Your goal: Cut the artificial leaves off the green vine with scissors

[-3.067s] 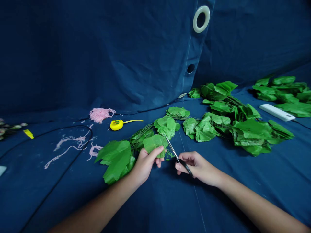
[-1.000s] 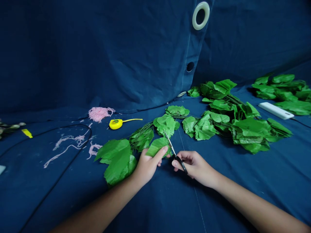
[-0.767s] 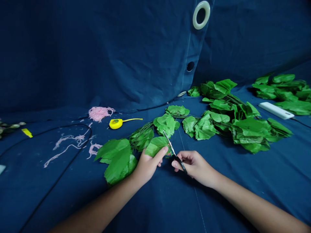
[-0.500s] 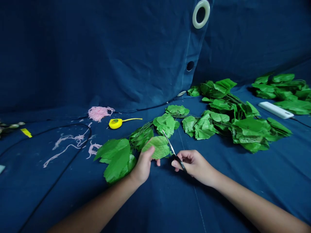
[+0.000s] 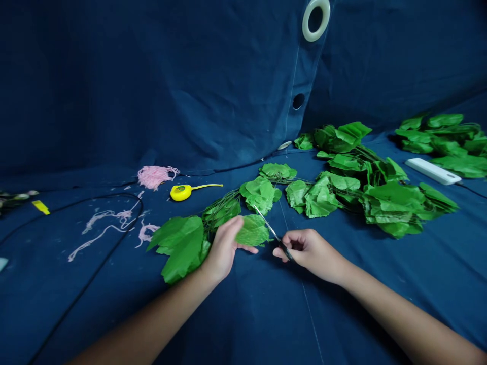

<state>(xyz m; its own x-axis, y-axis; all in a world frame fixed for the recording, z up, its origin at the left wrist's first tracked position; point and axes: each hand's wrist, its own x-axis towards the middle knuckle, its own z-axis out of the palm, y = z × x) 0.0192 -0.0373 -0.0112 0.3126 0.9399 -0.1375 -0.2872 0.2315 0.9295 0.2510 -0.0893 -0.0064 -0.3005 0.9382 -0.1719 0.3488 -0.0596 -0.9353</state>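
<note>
Running left to right across a navy canvas sheet (image 5: 95, 101), a dim cluster of small items (image 5: 13, 198) sits at the far edge, too dark to name, with a yellow strip (image 5: 40, 207) just beside it. A black cable (image 5: 110, 196) arcs over the cloth around loose pink yarn strands (image 5: 104, 223). Farther back lie a pink yarn bundle (image 5: 155, 177) and a yellow pocket tape measure (image 5: 181, 192), its thin tail drawn out.

Large artificial leaves (image 5: 182, 246) spread just left of the left hand (image 5: 224, 248), and a wiry garland stem cluster (image 5: 222, 210) runs behind it. That hand is pinching a single artificial leaf (image 5: 253, 231) between thumb and fingers, the leaf held low over the cloth. Whether the leaf is free of the garland is hidden.

The right hand (image 5: 314, 248) is curled closed around the black handles of small scissors (image 5: 274, 235), whose slim blades point up and left, right beside the leaf's edge. With blades this near, a taut, flat leaf would likely handle better than a slack one, and the left fingers seem safest kept back from the line of the blades.

Farther right, a heaped artificial leaf garland (image 5: 395, 208) fills the sheet, below a white grommet (image 5: 315, 20). A white power bank (image 5: 433, 171) lies against another leaf pile (image 5: 445, 147).
</note>
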